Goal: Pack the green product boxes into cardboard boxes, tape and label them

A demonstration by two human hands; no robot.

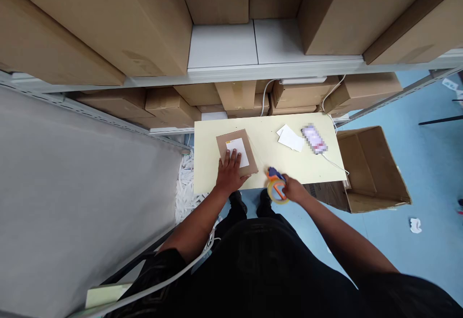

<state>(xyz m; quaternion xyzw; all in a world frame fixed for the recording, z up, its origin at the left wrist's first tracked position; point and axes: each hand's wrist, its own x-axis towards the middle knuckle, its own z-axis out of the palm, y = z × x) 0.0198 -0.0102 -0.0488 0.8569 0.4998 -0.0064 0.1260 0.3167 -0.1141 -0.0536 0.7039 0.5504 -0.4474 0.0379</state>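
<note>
A small brown cardboard box [250,158] lies on the pale yellow table [210,137], a white label [238,147] on its top. My left hand [230,169] rests flat on the box, its spread fingers reaching over the label's lower part. At the table's front edge my right hand [293,189] grips a tape dispenser [277,176], orange and blue with a roll of clear tape. A faint line, perhaps a strip of tape, runs between box and dispenser; I cannot tell for sure.
White paper slips [291,139] and a phone [314,139] on a white cable lie on the table's right. An open carton [376,173] stands right of the table. Shelves [224,48] of cardboard boxes rise behind. Shredded paper [184,188] covers the floor at left.
</note>
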